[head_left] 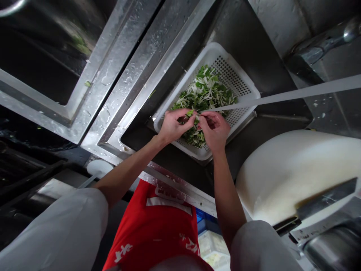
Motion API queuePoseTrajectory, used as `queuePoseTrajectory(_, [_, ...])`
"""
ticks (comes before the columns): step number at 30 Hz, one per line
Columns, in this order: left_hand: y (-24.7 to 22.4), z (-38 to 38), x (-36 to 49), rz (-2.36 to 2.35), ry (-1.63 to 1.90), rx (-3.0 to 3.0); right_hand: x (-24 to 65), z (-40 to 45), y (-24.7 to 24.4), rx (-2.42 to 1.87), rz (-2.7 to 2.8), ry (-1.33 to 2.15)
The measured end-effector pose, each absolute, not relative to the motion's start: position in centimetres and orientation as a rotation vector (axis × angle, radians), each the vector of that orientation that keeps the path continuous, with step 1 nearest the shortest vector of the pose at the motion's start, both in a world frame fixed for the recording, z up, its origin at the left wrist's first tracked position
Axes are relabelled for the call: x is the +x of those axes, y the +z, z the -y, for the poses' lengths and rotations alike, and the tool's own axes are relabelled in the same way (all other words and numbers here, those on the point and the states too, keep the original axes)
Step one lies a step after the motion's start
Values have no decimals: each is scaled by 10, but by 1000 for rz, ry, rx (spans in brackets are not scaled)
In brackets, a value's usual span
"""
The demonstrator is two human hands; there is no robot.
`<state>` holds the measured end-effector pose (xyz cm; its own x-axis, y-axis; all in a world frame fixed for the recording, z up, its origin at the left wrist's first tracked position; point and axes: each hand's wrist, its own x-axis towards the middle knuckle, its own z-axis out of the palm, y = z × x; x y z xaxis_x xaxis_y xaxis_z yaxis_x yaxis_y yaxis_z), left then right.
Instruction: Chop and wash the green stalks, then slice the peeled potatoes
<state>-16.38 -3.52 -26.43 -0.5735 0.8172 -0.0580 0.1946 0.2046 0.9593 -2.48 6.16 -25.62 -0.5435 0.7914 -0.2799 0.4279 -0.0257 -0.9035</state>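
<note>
A white perforated basket [246,84] rests in a metal sink and holds a heap of green leaves and pale stems [210,88]. Over the near part of the heap, my left hand [175,125] pinches a small bit of the greens between thumb and forefinger. Just to its right, my right hand [214,130] has its thumb and fingers pressed together at the same bit, nearly touching the left fingertips. A white strip-like stream [282,97] runs from the right edge down to the basket by my right hand.
At the right lies a round white cutting board [299,165] with a cleaver [327,197] on it. Another metal basin [42,49] is at the upper left. A faucet [318,51] juts in at the upper right.
</note>
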Motion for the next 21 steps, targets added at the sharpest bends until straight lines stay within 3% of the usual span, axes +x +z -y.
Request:
queuePoseTrajectory(11, [-262, 33, -163, -1780, 1405, 835, -21, -72, -260, -1237, 1927, 1736])
queuePoseTrajectory(14, [-234, 46, -173, -1770, 1470, 539, -4, -85, -293, -1364, 1849, 1659])
queuePoseTrajectory(17, [-183, 84, -208, -1815, 1578, 152, 18, -96, -337, -1572, 1958, 1353])
queuePoseTrajectory(21, [-132, 164, -296, -2214, 1801, -121, 34, -93, -369, -1708, 2195, 1073])
